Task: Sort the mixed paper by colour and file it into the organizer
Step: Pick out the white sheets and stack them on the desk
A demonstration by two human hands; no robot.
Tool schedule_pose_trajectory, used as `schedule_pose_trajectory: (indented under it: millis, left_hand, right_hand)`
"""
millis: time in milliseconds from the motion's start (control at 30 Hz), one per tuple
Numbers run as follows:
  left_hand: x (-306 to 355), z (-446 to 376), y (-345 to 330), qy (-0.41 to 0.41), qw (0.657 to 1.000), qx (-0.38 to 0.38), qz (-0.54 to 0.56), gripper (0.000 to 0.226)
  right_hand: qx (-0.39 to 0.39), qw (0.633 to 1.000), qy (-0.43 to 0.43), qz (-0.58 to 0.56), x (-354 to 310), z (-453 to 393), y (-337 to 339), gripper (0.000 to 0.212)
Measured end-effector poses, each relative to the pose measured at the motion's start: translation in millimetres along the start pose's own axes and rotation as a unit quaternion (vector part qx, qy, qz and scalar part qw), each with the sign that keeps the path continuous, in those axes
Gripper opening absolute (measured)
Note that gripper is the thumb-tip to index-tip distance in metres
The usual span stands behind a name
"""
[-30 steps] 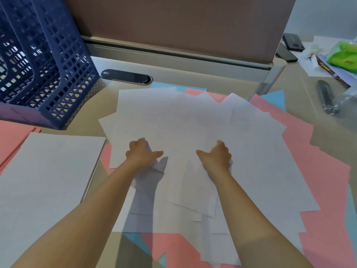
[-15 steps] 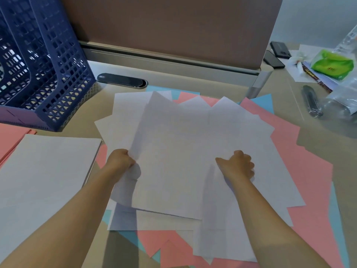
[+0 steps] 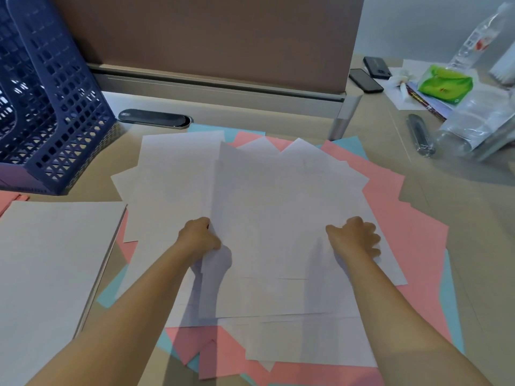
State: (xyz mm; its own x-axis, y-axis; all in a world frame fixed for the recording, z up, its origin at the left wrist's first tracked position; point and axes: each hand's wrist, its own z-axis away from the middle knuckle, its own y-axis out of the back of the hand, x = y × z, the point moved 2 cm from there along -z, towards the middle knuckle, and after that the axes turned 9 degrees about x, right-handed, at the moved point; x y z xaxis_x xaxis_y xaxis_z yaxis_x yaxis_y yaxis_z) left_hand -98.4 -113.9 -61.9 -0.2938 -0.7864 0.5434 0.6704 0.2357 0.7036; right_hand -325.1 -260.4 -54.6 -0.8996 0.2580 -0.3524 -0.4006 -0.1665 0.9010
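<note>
With the left hand pinching the left edge of the fanned white sheets mid-bench and the right hand's curled fingers pressing on them, squaring the edges inward looks wise before lifting toward the white stack at left.

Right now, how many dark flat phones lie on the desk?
2: one dark flat phone at the far right beside the partition, another dark flat phone just in front of it. More may be hidden.
</note>
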Motion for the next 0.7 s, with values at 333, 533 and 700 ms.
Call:
schedule_pose_trajectory:
  millis: [333,533,700]
  left_hand:
    - [32,5,-33,0.064,0.968,-0.039,0.24,0.052]
    - [54,16,-46,0.071,0.942,-0.073,0.319,0.035]
    - [70,28,-35,-0.015,0.951,-0.111,0.289,0.017]
  right_hand:
    - [-0.078,0.968,-0.034,-0.235,27,-5,-2,0.037]
    - [-0.077,0.97,0.009,-0.231,32,-3,1,0.031]
    - [-0.072,0.961,0.024,-0.267,35,-4,2,0.006]
